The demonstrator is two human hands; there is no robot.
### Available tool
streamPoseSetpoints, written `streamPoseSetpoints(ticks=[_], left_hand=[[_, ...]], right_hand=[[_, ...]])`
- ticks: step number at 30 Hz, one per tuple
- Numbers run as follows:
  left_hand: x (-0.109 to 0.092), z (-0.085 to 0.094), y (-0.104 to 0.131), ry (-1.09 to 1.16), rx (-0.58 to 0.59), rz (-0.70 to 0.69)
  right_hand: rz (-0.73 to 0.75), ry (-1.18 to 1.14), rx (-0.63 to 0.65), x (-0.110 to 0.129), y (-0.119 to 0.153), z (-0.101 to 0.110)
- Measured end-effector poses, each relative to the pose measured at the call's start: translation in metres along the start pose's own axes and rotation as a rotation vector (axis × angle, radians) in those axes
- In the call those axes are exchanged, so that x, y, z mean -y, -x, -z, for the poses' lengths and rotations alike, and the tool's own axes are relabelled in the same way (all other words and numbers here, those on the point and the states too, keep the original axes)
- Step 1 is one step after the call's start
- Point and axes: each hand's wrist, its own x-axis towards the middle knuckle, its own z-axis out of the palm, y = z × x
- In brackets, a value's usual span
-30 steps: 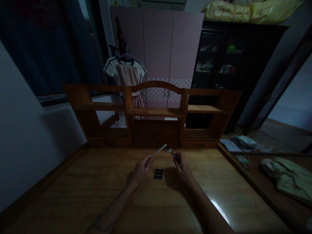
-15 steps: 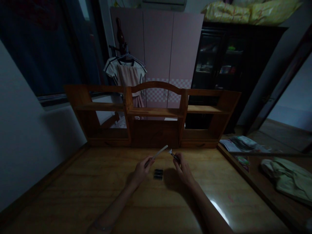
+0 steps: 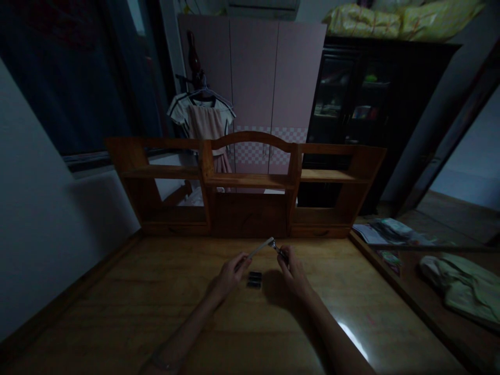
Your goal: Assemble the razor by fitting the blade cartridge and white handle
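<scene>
My left hand (image 3: 231,274) is closed around a slim pale stick (image 3: 259,248), its kind too dim to make out, which slants up to the right. In my right hand (image 3: 294,272) is a razor (image 3: 277,248) with a dark handle and a small silvery head pointing up and left. The stick's far end meets the razor's head, or overlaps it in view; contact is hard to judge. On the table between and below my hands lies a small set of dark strips (image 3: 254,279), resembling razor cartridges in a clear case.
A wooden shelf unit (image 3: 250,180) stands along the back of the wooden table (image 3: 187,333). Raised wooden edging (image 3: 394,278) runs down the right side. Beyond it lie light cloth (image 3: 464,286) and papers (image 3: 375,233). A white wall (image 3: 47,234) bounds the left.
The stick's tip has moved slightly right and down, to the razor's head; a gap showed between them before. My left hand has shifted a little right. My right hand stays nearly still.
</scene>
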Motion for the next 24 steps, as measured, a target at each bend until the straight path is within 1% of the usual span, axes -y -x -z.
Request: streamPoseSetpoints(ticks=[4, 19, 24], left_hand=[[-0.0039, -0.0004, -0.0005, 0.021, 0.044, -0.002], [0.0018, 0.0004, -0.0012, 0.001, 0.024, 0.018], [0.0039, -0.0001, 0.0001, -0.040, 0.044, 0.021]], right_hand=[[-0.014, 0.005, -0.013, 0.0000, 0.0007, -0.0007], [-0.007, 0.014, -0.020, -0.0047, 0.0012, -0.0027], [0.003, 0.013, -0.015, -0.0060, 0.0012, -0.0031]])
